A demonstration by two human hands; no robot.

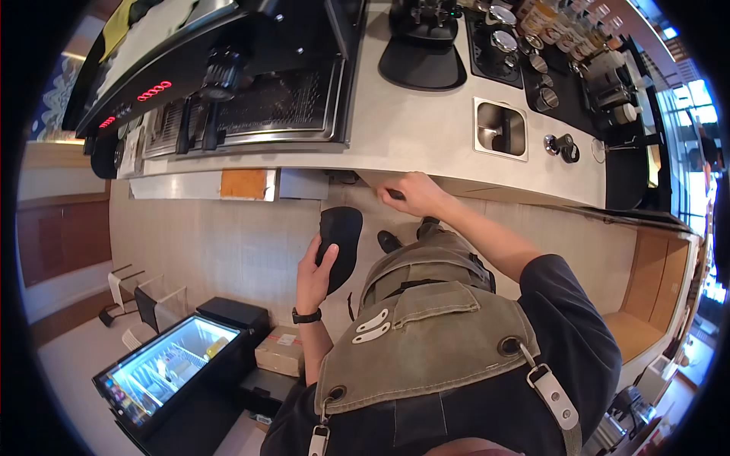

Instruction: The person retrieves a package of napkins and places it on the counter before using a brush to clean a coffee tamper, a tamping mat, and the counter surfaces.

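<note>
In my left hand (318, 264) is a flat black tray-like piece (344, 239) with a rounded outline, tilted upright over the floor below the counter. My thumb presses on its face and the other fingers are behind it. My right hand (414, 194) is closed in a fist at the front edge of the counter, around a short dark handle (396, 194); I cannot tell what it belongs to. Behind the right hand, on the counter, a black mat-like tray (423, 64) lies in front of a black machine (423, 23).
An espresso machine (251, 102) fills the counter's left side. A small sink (500, 131) is set into the white counter (414, 125), with metal cups (546, 99) and syrup bottles (563, 30) behind it. At lower left stand a lit display case (175, 365) and a cardboard box (280, 352).
</note>
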